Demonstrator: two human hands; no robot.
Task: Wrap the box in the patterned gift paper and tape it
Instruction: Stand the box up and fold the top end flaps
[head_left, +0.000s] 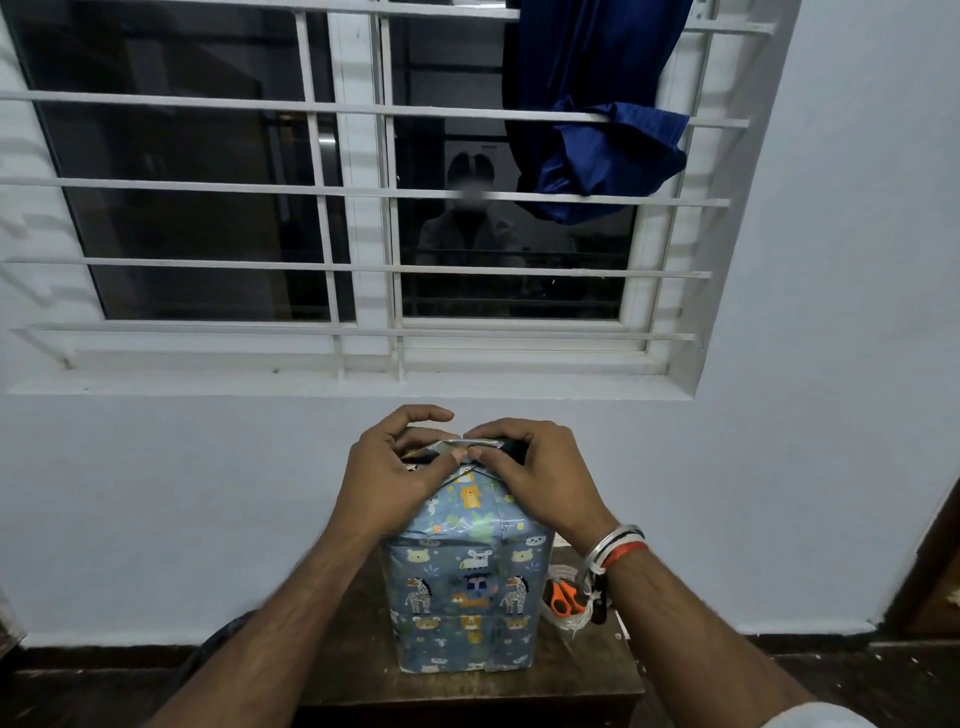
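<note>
Pinching the top: you have both hands at the upper end of the box, where the gift paper rises from the near and far faces into a ridge.
Left hand: your left hand grasps the left part of that ridge. Its thumb is on the near side and its fingers curl over the far side, so the fold cannot spring open.
Right hand: your right hand pinches the right part the same way, its thumb tip just beside the left thumb. Something dark shows under its fingers; I cannot tell what it is.
Box: it stands upright on the small dark table, with its near face toward you. Standing it on end puts the unfinished end up where both hands can reach it.
Paper: the near face is already covered and a vertical seam shows on it. The slanted flaps below your thumbs look creased inward.
Scissors: orange-handled scissors lie on the table just right of the box, beside a bundle of white string, within easy reach of your right hand.
Step, as I judge it: closing the top end. The body looks wrapped, but the top is not yet taped flat.
Next move: one hand will need to hold the ridge down alone while the other fetches tape. No tape roll is plainly in view.
Risk: releasing both pinches at once would likely let the glossy paper unfold.
</note>
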